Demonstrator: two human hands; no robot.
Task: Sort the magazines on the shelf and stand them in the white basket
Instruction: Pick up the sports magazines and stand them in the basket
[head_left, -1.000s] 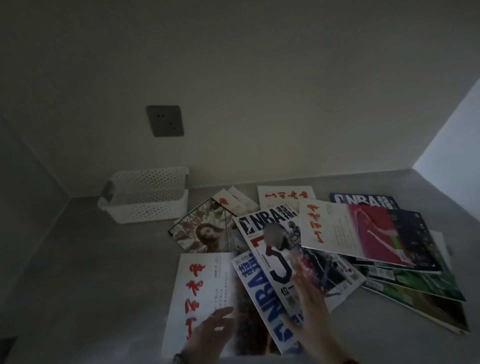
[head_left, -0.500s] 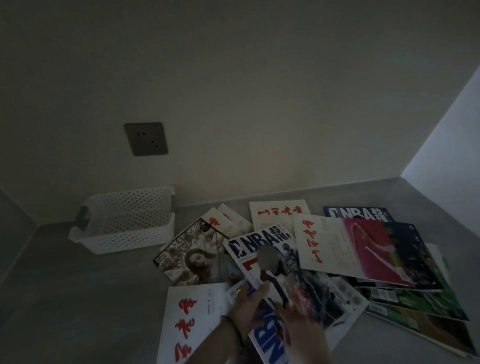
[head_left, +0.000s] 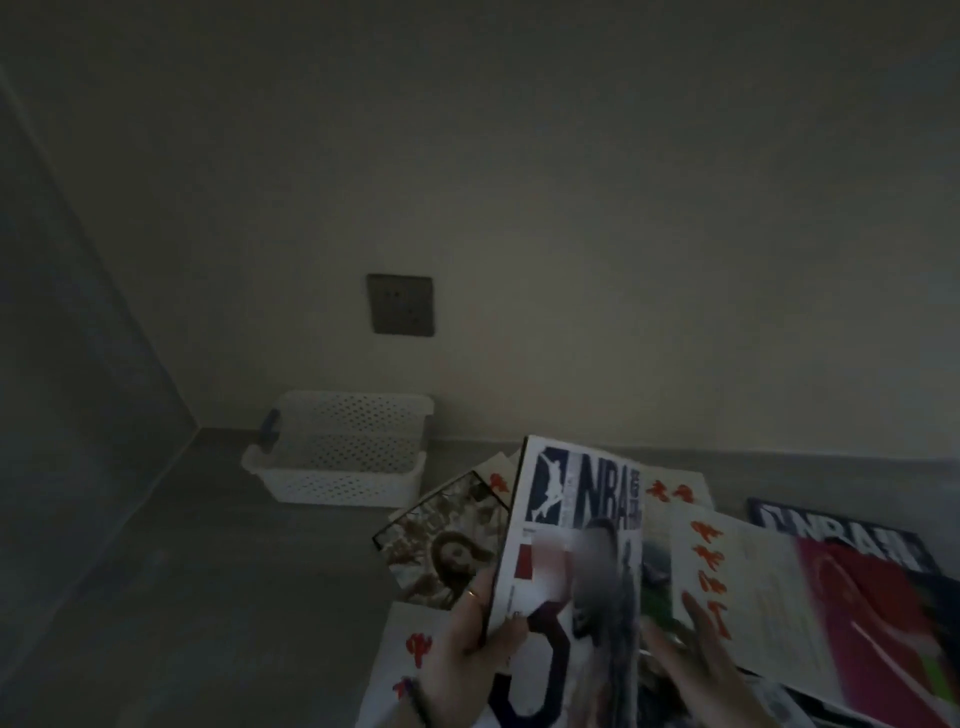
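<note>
NBA magazine (head_left: 576, 525) has risen upright, title uppermost, in the left hand (head_left: 467, 654).

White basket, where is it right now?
In the head view the white basket sits left of centre against the back wall, below the wall socket, left of the magazines.

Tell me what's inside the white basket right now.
No magazine shows inside the white basket: only its perforated inner walls are visible. Its floor is hidden by the front wall, so anything lying flat there cannot be seen. The left hand grips the NBA magazine outside it.
</note>
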